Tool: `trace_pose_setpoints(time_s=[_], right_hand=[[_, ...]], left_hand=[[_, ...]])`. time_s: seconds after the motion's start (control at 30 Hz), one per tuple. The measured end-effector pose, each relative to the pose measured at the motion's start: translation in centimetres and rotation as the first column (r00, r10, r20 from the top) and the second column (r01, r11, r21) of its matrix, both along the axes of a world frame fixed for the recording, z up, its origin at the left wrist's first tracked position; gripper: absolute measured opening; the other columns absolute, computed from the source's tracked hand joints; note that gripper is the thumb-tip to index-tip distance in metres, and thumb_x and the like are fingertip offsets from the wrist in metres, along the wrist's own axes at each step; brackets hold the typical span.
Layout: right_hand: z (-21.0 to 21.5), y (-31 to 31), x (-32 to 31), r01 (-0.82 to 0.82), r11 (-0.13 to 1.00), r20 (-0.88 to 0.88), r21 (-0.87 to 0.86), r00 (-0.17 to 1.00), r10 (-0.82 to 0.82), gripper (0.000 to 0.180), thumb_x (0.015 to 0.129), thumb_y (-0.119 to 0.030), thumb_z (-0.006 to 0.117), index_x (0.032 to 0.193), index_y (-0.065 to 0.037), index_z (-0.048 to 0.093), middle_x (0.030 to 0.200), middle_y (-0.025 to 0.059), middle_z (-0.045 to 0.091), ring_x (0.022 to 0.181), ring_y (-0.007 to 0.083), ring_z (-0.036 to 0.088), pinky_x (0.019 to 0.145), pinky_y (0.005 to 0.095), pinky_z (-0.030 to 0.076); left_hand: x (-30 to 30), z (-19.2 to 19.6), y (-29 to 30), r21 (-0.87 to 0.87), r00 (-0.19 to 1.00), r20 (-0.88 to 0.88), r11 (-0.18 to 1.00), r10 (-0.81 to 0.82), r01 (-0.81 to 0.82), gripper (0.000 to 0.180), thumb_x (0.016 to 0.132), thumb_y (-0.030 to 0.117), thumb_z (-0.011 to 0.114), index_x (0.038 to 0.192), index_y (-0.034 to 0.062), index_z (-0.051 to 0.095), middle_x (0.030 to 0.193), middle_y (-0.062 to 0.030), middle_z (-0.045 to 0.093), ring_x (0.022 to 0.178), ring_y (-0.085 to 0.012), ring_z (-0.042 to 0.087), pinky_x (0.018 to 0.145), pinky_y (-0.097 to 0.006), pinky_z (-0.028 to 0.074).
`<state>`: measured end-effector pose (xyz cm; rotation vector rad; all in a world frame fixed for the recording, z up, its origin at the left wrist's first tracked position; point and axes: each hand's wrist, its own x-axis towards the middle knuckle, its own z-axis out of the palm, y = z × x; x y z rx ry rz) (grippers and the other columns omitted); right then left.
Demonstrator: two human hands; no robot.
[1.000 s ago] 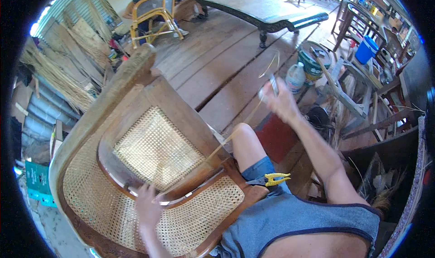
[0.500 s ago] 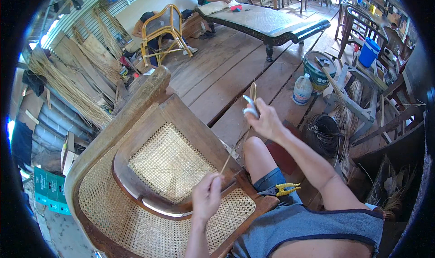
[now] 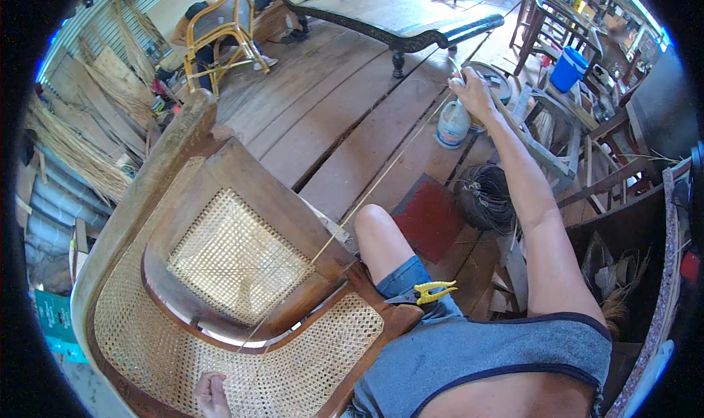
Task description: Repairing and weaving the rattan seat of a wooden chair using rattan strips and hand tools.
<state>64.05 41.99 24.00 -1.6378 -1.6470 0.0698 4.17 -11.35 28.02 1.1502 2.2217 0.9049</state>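
Observation:
A long thin cane strand [image 3: 381,177] stretches taut from my raised right hand [image 3: 473,95] down across the chair toward my left hand [image 3: 213,394]. Both hands are closed on it; its lower end blurs near my left fingers. White wrapping shows about my right fingers, and whatever else they grip is too small to make out. Before me stands a wooden chair [image 3: 139,191] with woven cane [image 3: 352,319] along its curved side. A wooden panel [image 3: 213,165] with a square of cane webbing [image 3: 238,253] sits inside it. Yellow-handled snips [image 3: 433,292] lie on my thigh.
A white jug [image 3: 452,127], a large tub [image 3: 493,81] and a coil of dark strands [image 3: 484,198] stand at right, near wooden frames and a blue bucket [image 3: 570,67]. Further off, a person sits behind a rattan chair [image 3: 220,37]. A long low bench [image 3: 389,18] lies beyond.
My right hand has moved up and away to the right, my left hand down toward the lower edge. Much more of the strand now stretches between them. The whole view has shifted.

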Motion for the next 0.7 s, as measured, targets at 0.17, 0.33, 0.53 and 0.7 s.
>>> trace_pose_setpoints(time_s=[0.17, 0.33, 0.53, 0.7], right_hand=[[-0.2, -0.6, 2.2, 0.007, 0.996, -0.018, 0.093, 1.000, -0.006, 0.042, 0.085, -0.032, 0.067, 0.110, 0.000, 0.059, 0.090, 0.0249, 0.068, 0.088, 0.0405, 0.067, 0.078, 0.0436, 0.051], [1.1, -9.9, -5.9, -0.329, 0.935, -0.576, -0.131, 0.793, 0.198, 0.029, 0.085, -0.025, 0.069, 0.100, -0.002, 0.059, 0.072, 0.0138, 0.063, 0.073, 0.0258, 0.065, 0.069, 0.0374, 0.051], [-0.2, -25.3, -19.0, -0.682, 0.729, -0.205, 0.064, 0.706, 0.678, 0.022, 0.079, -0.012, 0.071, 0.097, -0.004, 0.061, 0.087, 0.0135, 0.064, 0.081, 0.0279, 0.066, 0.072, 0.0384, 0.052], [-2.5, -29.0, -20.9, -0.862, 0.486, -0.077, 0.148, 0.480, 0.874, 0.035, 0.080, -0.008, 0.068, 0.111, -0.004, 0.052, 0.095, 0.0124, 0.064, 0.088, 0.0285, 0.067, 0.067, 0.0362, 0.056]], left_hand=[[-4.0, -4.7, 2.2, -0.058, 0.961, -0.241, 0.990, -0.139, 0.129, 0.015, 0.092, 0.009, 0.054, 0.088, -0.0016, 0.063, 0.077, -0.0054, 0.058, 0.071, -0.0154, 0.053, 0.065, -0.029, 0.041], [2.7, -5.1, 9.6, -0.200, 0.707, -0.657, 0.965, -0.262, 0.171, 0.034, 0.089, 0.012, 0.059, 0.121, 0.0014, 0.062, 0.116, -0.0227, 0.063, 0.114, -0.0372, 0.058, 0.099, -0.046, 0.043], [23.2, -6.1, 17.5, 0.219, 0.334, 0.884, 0.920, -0.327, 0.324, 0.035, 0.103, 0.028, 0.043, 0.107, -0.0006, 0.063, 0.101, -0.0125, 0.068, 0.093, -0.0207, 0.065, 0.081, -0.034, 0.054], [23.7, -9.9, 18.2, 0.082, 0.036, 0.996, 0.994, -0.085, 0.072, 0.022, 0.098, 0.022, 0.051, 0.098, 0.0054, 0.064, 0.090, -0.0058, 0.068, 0.078, -0.0141, 0.066, 0.068, -0.028, 0.054]])
